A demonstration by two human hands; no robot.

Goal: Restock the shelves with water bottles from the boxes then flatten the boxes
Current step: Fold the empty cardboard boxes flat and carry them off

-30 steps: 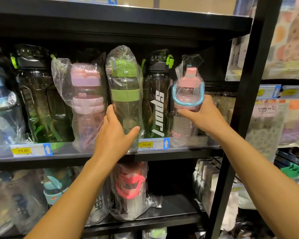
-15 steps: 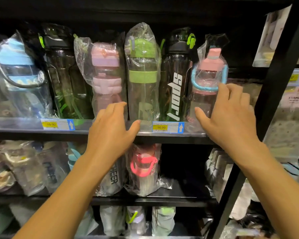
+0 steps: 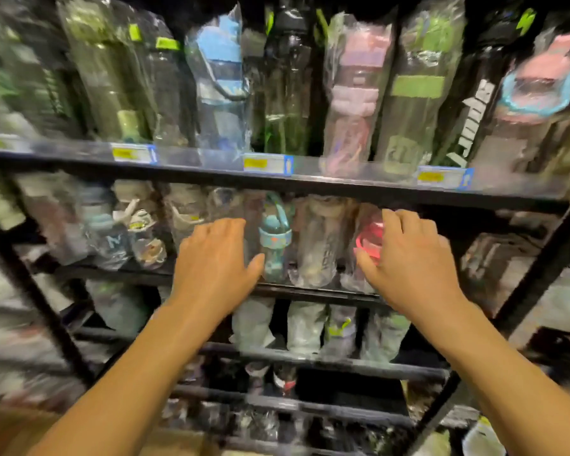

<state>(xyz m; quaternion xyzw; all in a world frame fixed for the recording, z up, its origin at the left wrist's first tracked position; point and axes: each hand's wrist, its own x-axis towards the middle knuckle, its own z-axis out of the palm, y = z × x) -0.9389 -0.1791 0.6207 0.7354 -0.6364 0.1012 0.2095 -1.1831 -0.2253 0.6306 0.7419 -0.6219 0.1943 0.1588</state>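
Note:
The view is motion-blurred. A black shelf rack (image 3: 310, 187) holds rows of water bottles in clear plastic bags. On the upper row stand a pink bottle with a blue handle (image 3: 537, 87), a black "sport" bottle (image 3: 474, 116) and a green-banded bottle (image 3: 415, 93). My left hand (image 3: 214, 268) hovers with loose fingers in front of the second shelf, beside a small blue bottle (image 3: 275, 238). My right hand (image 3: 412, 261) is spread in front of a bottle with a red handle (image 3: 369, 241). Neither hand holds anything.
Lower shelves (image 3: 310, 357) carry more bagged bottles. A black upright post (image 3: 540, 274) bounds the rack on the right. The brown edge of a cardboard box (image 3: 10, 429) shows at the bottom left. Price tags (image 3: 267, 164) line the upper shelf edge.
Both hands let go of the upper-shelf bottles and dropped to the second shelf. The camera tilted downward, so more lower shelves show.

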